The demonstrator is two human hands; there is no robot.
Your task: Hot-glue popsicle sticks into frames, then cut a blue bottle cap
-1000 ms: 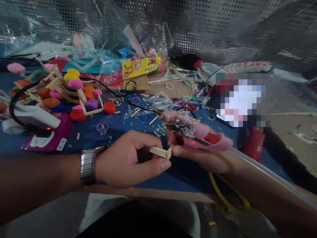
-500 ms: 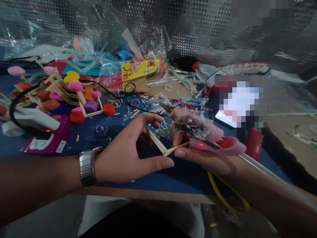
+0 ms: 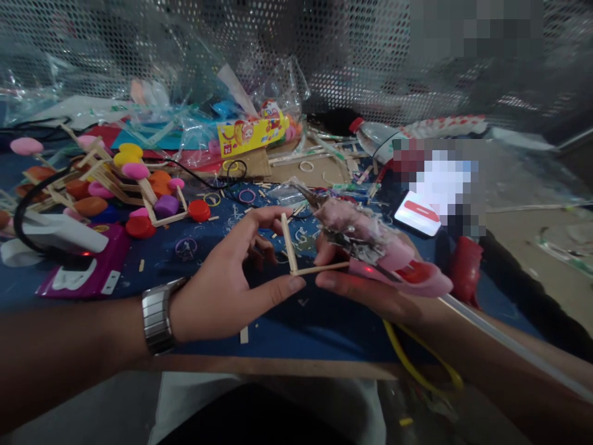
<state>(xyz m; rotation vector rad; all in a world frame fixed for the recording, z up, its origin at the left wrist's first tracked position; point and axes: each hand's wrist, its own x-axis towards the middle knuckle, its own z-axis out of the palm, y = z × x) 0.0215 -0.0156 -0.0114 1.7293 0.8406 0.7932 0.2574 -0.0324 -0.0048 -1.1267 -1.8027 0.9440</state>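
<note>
Two thin wooden sticks [image 3: 289, 244] are joined at a corner into an L shape between my hands. My left hand [image 3: 217, 287] curls around them, the index fingertip at the upper end of one stick and the thumb by the corner. My right hand [image 3: 365, 293] is closed under a pink hot glue gun [image 3: 393, 256] with stringy residue around its nozzle, which points up and left. The second stick's far end reaches the right fingers, partly hidden by the gun. A clear glue stick [image 3: 482, 321] sticks out of the gun's back.
At left stands a stick structure with coloured foam pieces [image 3: 135, 171], behind a purple box [image 3: 113, 253] and a white adapter with cable. A lit phone [image 3: 419, 213], a bottle [image 3: 377, 139], a red cylinder [image 3: 466, 269], a yellow packet [image 3: 252, 135] and stick scraps lie around.
The joined sticks have turned, so one now stands more upright and the other lies flatter. My left index finger has come to the stick's upper end. The view has shifted slightly.
</note>
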